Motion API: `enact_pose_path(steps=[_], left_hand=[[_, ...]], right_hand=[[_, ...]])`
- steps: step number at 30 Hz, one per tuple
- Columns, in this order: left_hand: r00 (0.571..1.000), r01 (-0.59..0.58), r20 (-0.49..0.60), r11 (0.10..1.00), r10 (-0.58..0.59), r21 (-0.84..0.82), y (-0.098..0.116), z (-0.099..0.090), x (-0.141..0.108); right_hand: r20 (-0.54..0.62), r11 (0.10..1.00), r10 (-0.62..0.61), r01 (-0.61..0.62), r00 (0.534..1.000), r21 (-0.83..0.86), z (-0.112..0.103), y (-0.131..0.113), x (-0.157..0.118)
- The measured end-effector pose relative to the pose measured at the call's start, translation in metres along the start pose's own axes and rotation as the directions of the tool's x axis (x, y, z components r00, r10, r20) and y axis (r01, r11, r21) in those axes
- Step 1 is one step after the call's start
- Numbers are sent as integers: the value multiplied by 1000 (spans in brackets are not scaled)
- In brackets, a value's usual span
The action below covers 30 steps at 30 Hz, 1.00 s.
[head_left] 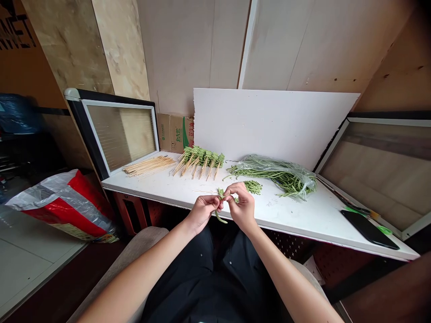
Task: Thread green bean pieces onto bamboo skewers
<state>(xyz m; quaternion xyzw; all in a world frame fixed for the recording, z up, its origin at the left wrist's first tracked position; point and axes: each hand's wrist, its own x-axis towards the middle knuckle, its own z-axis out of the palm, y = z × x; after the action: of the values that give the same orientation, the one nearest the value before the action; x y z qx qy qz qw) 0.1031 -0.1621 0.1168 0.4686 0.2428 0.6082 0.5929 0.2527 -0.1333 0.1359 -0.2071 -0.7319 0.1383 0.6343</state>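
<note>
Just above the desk's front edge, my left hand and my right hand meet, fingers pinched together. Between them is a green long bean, bent at the fingers, with one end hanging below. Thin pale lines extend left from the fingertips; whether they are a skewer I cannot tell. Behind my right hand lies a small pile of cut bean pieces. Further back, bean skewers lie in a stack, their sticks pointing forward. Bare bamboo skewers are spread to their left.
On the white desk, a clear plastic bag of long beans lies at the right. A black phone rests near the right edge. A cardboard box stands behind, between framed side panels. A red and silver bag is at the left.
</note>
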Motion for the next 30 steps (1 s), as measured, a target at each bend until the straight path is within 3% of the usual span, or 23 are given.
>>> enact_pose_path(steps=[5,7,10,14,17,20,22,25,27,30], left_hand=[[998,-27,-63,1000,28,17,-3,-14,8],[997,-2,-82,1000,4,22,-5,-22,13],[992,31,-120,999,-28,30,-10,-30,18],[986,36,-164,999,-31,26,-16,-35,21],[985,47,-168,997,-37,57,-19,-37,23],[986,56,-159,996,-44,71,-20,-38,23],[986,62,-160,996,-52,58,-20,-39,23],[983,73,-172,996,-63,55,-18,-37,22],[982,84,-175,994,-70,70,-16,-36,21],[984,93,-158,992,-78,86,-14,-35,20]], right_hand=[[-197,985,174,-166,965,56,-31,31,16],[-241,974,218,-226,946,-6,-53,51,23],[-271,915,258,-324,927,-240,-80,84,26],[-129,730,445,-443,886,-521,-97,122,12],[-66,533,625,-487,777,-692,-101,142,-3],[-109,325,713,-464,692,-824,-103,150,-11],[-101,260,766,-450,635,-854,-104,152,-13],[-36,281,822,-459,569,-843,-105,149,-9],[-8,354,785,-458,620,-815,-105,142,-4],[180,635,656,-407,733,-656,-98,122,8]])
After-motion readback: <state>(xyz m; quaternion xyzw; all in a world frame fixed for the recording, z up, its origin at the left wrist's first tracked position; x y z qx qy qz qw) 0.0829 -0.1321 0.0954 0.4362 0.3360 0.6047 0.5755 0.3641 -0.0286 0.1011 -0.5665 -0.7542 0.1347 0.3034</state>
